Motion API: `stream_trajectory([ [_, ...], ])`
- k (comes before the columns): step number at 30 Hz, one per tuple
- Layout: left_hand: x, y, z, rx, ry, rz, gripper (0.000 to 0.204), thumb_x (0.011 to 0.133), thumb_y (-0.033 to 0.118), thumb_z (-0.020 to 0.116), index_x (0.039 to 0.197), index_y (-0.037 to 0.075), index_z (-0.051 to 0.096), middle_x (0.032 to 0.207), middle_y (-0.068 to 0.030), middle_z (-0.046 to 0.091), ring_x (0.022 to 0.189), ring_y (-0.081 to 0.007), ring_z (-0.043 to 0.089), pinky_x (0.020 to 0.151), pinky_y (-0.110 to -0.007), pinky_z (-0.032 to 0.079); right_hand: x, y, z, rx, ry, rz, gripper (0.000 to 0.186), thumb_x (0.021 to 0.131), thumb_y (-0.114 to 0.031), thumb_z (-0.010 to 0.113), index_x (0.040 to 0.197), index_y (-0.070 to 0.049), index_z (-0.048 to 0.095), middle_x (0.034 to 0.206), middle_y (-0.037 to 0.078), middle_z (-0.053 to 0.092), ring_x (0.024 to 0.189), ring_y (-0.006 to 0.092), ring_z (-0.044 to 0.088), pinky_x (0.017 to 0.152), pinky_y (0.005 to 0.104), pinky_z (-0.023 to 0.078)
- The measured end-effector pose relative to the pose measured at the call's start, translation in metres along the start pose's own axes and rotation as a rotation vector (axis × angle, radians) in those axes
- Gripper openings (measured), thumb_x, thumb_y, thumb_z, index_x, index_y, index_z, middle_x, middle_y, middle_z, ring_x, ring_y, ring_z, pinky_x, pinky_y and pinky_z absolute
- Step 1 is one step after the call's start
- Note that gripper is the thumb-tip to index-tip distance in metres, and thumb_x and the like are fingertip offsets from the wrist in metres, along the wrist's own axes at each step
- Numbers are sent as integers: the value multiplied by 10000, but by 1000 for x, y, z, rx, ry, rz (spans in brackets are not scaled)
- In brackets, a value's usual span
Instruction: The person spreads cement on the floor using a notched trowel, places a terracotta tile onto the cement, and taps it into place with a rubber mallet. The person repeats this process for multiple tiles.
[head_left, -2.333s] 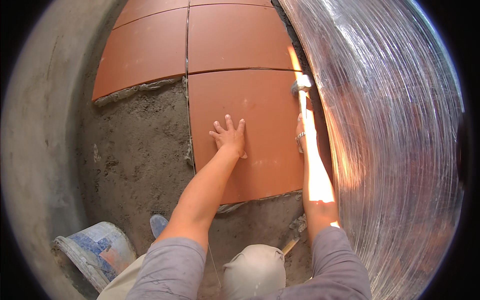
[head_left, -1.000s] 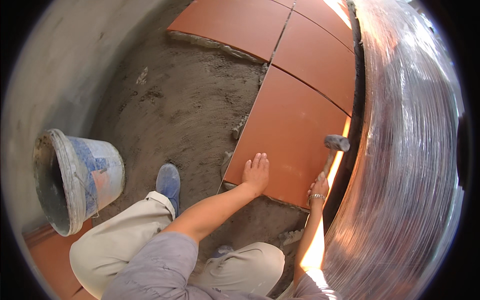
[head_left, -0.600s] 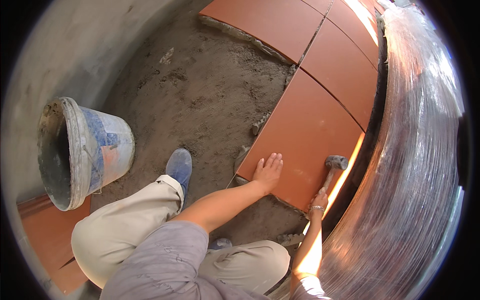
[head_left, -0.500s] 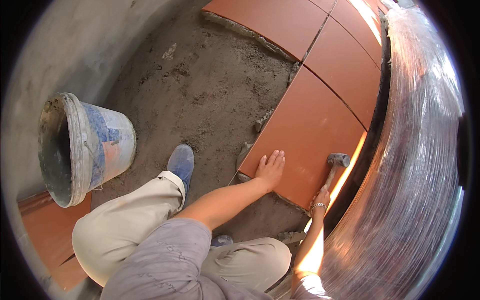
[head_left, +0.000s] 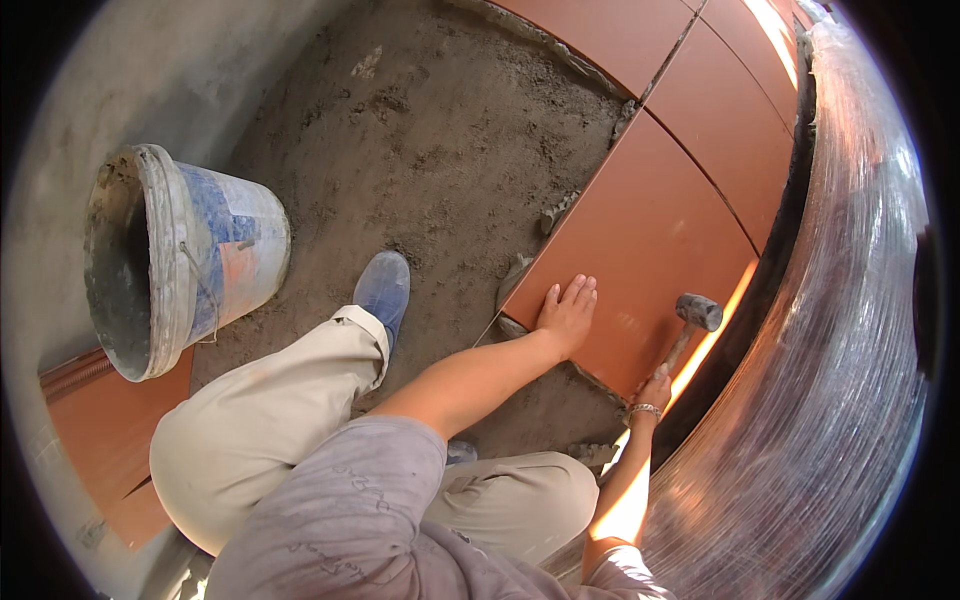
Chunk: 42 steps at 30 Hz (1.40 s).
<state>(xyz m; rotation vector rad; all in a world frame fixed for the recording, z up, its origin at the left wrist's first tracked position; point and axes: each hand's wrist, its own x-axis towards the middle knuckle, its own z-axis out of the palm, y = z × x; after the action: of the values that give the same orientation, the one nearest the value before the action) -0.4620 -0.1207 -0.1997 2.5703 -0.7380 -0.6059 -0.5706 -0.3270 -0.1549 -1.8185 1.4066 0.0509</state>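
Orange-brown floor tile (head_left: 650,235), square-edged: laid on the right, its near edge facing the person; a narrow joint divides it from the next tile (head_left: 725,110) on the far side.

Left hand (head_left: 566,320): palm down on the tile's near left part, grip unclosed, fingers extended.

Mallet (head_left: 698,312), dark cylindrical head, slim handle: head over the tile's near right part, beside a strip of sunlight; contact with the tile cannot be told.

Right hand (head_left: 653,388): grip clamped around the mallet's handle; chain bracelet (head_left: 646,409) at the wrist.

Grey mortar bed (head_left: 430,170): rough, left of the tile.

Bucket (head_left: 240,235), white and blue, stained: far left, mouth toward the left.

Blue shoe (head_left: 383,288): between bucket and tile.

Plastic-wrapped stack (head_left: 800,400): along the right.
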Motion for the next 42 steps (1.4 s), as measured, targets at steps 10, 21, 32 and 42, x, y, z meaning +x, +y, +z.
stream_trajectory([
  [10, 0, 0, -8, -14, -92, -14, 555, 967, 164, 408, 1496, 35, 298, 1609, -98, 177, 1491, -267, 140, 1149, -517, 253, -31, 25, -11, -59, -27, -202, 459, 999, -500, 423, 796, -91, 470, 530, 32, 448, 371, 138, 441, 331, 283, 368],
  [21, -1, 2, -7, 1, -83, -18, 564, 963, 177, 428, 1492, 31, 302, 1605, -106, 188, 1489, -272, 146, 1141, -522, 266, -59, 65, -15, -23, -143, 132, 452, 1002, -497, 424, 808, -90, 443, 531, 30, 421, 350, 135, 396, 315, 291, 342],
  [32, 1, 2, -4, 0, -86, -17, 551, 963, 176, 408, 1485, 28, 312, 1600, -110, 199, 1489, -276, 151, 1136, -528, 269, -69, 84, -12, -89, -74, 20, 450, 1005, -482, 431, 816, -75, 466, 527, 38, 432, 365, 144, 426, 337, 292, 362],
  [42, 32, 3, -15, 120, -92, 71, 748, 820, 287, 684, 1453, 49, 366, 1566, -145, 267, 1457, -324, 223, 1061, -592, 321, -82, 39, -20, 82, -70, 99, 378, 1000, -430, 467, 834, -92, 494, 543, 19, 449, 381, 124, 424, 335, 286, 347],
])
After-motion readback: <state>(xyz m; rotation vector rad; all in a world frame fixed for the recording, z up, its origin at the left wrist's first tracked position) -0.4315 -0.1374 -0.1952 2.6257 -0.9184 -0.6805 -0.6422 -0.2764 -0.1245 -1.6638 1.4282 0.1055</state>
